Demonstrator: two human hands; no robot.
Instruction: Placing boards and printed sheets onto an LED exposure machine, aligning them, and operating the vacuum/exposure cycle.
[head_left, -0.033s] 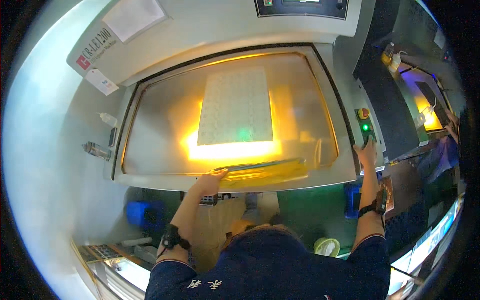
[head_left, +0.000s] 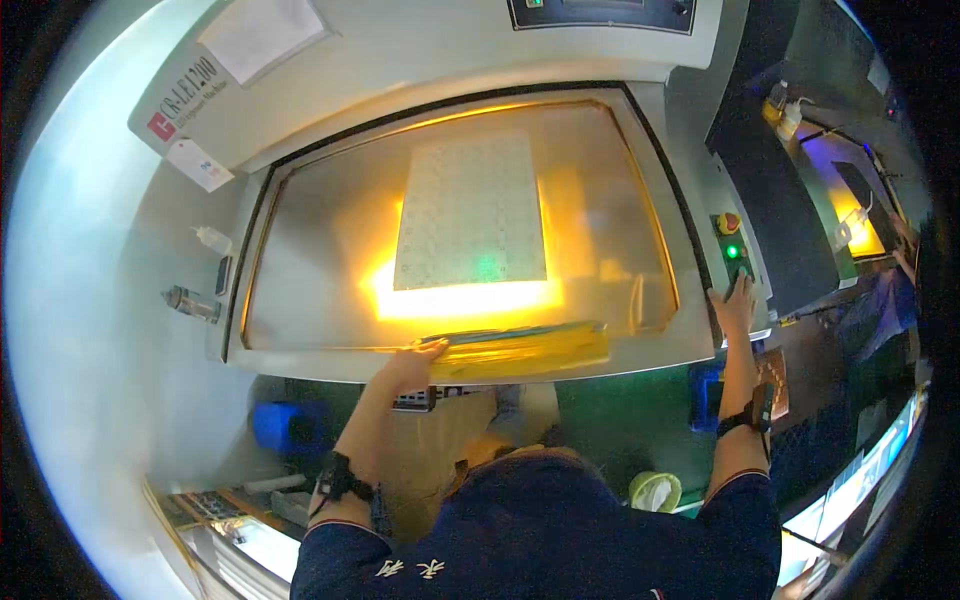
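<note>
Along the front edge of a large machine bed, my left hand point(head_left: 412, 366) grips the left end of a yellow, see-through sheet of film point(head_left: 525, 350), bunched into a long strip. The film lies level and is a little blurred. Over at the right, my right hand point(head_left: 735, 305) rests on the machine's side panel, fingers stretched out and holding nothing. Its fingertips reach the lower end of a small control box with a lit green button point(head_left: 732, 252) and a red-and-yellow stop knob point(head_left: 728, 223). A pale panel point(head_left: 470, 215) lies flat on the bed behind the film, with bright yellow light round it.
A black seal point(head_left: 690, 225) frames the bed. On the left ledge stand a small white bottle point(head_left: 212, 239) and a clear cylinder point(head_left: 190, 303). Below are a blue bin point(head_left: 285, 427) and a green-rimmed bin point(head_left: 655, 491). Another person's arm shows far right, beside a lit table point(head_left: 858, 225).
My left hand and the yellow film have shifted slightly left. My right hand's fingers have spread a little at the control box.
</note>
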